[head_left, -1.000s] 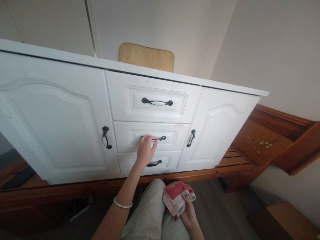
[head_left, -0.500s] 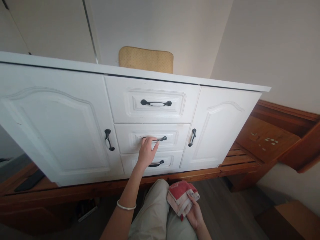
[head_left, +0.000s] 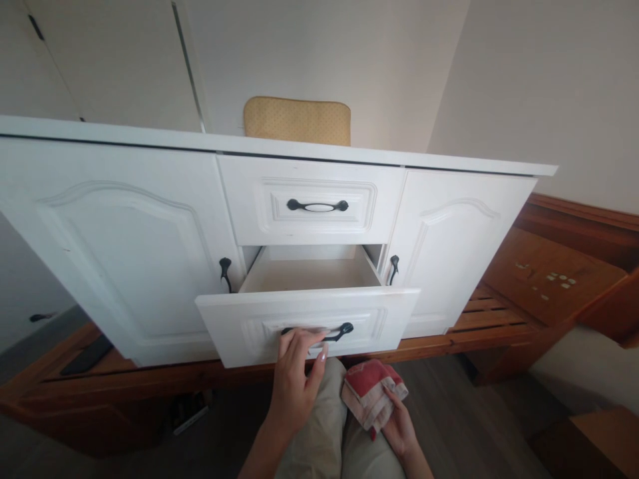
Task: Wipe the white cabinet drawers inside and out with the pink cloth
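Since the earlier frames the middle white drawer (head_left: 307,322) of the cabinet has come out from flush to well open, and the left hand (head_left: 295,379) on its pull has travelled toward the body with it; the right hand has stayed on the lap with the cloth.

Head view. Left hand: fingers curled narrow around the black curved metal handle (head_left: 324,331) on the drawer front, thumb alongside. The drawer's pale inside floor (head_left: 309,274) shows bare as far as it can be seen. Right hand (head_left: 399,429): closed on a crumpled red-and-cream cloth (head_left: 372,399), which rests against the thigh of the light grey trousers (head_left: 319,439).

Writing: no brand, label or legible text on any surface. A few small pale patches sit on the brown wooden panel (head_left: 546,276) at right; too small to read.

Surfaces: white painted wooden cabinet (head_left: 124,239) with two arched panel doors flanking the drawer column. Upper drawer (head_left: 312,203) is shut and carries a black handle with a white centre insert. Each door has a black vertical pull beside the drawers. The bottom drawer is hidden behind the open one. A tan padded cushion (head_left: 297,120) stands behind the cabinet top against the wall. The cabinet stands on a reddish-brown slatted wooden frame (head_left: 479,319).

Room: plain off-white walls, a corner at upper right, pale door panels at upper left, dark grey wood-grain floor (head_left: 449,426).
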The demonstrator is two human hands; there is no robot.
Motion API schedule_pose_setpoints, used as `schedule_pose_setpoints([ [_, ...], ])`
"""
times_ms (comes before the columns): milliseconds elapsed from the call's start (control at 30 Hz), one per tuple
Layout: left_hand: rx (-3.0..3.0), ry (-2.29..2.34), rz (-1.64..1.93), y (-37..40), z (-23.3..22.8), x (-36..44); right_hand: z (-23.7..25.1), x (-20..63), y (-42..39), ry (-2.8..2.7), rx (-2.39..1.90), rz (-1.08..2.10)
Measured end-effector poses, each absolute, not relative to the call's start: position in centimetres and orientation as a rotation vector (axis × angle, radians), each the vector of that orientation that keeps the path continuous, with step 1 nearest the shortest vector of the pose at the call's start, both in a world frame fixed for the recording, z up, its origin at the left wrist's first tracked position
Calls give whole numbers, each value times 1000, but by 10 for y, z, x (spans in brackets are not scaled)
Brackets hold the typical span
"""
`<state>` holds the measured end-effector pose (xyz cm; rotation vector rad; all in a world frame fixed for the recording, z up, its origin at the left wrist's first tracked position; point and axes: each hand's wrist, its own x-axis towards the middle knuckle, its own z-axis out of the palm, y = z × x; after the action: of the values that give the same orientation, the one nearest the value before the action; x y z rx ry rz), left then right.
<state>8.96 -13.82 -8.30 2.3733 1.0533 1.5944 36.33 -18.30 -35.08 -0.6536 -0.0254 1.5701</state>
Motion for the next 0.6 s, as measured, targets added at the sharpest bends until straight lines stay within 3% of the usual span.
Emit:
schedule_pose_setpoints([
  [433, 2465, 918, 1530, -195, -87, 65, -354, 359, -184, -107, -729, 1578],
  [600, 2127, 915, 1408, -215, -131, 53, -348, 345, -188, -187, -882, 1397],
])
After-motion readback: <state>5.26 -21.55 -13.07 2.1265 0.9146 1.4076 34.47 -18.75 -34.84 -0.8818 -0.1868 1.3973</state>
